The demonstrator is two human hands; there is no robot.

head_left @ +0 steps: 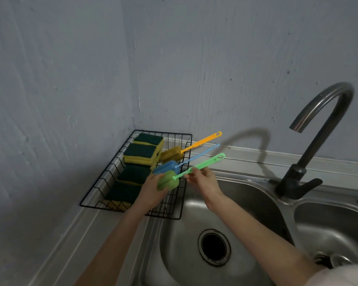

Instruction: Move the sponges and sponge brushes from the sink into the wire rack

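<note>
A black wire rack (pixel 95 189) stands in the counter's corner, left of the steel sink (pixel 186 244). Several yellow sponges (pixel 141 152) with dark green tops lie in a row along its left side. An orange sponge brush (pixel 172 153) and a blue sponge brush (pixel 163 167) rest in the rack, their handles sticking out over its right rim. My left hand (pixel 153 187) grips the sponge head of a green sponge brush (pixel 167 180) above the rack's right part. My right hand (pixel 203 179) pinches its green handle. The left basin holds no sponges.
A dark curved faucet (pixel 310 141) rises behind the divider between the two basins. The left basin's drain (pixel 214 246) is open; the right basin (pixel 335 230) has a strainer at its bottom. Blue-grey walls close in behind and to the left of the rack.
</note>
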